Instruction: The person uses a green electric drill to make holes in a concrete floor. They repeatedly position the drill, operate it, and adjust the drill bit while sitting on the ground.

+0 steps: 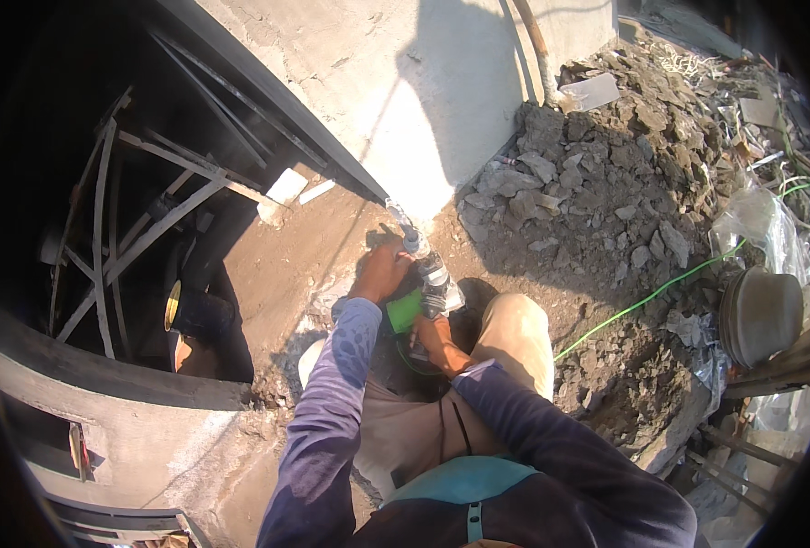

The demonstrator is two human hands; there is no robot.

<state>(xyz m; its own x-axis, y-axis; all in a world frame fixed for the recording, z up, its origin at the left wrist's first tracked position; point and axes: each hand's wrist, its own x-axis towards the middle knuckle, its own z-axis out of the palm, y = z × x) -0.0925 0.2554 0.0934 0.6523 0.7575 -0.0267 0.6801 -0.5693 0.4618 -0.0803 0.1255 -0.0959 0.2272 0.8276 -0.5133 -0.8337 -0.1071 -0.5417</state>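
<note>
A hammer drill with a grey, dusty body lies between my bent knees, its front end toward the foot of a pale concrete wall. My left hand is closed at the front part of the drill, on its left side. Around the rear handle wraps my right hand, lower and nearer to me. A bright green piece shows beside the drill between my hands; what it is I cannot tell. The tip meets a bright, sunlit patch, so its contact is hard to see.
Broken rubble is heaped at the right. A green cable runs across the dirt to the right. Stacked round pans stand farther right. At the left, a dark recess holds crossed wooden bars and a black bucket.
</note>
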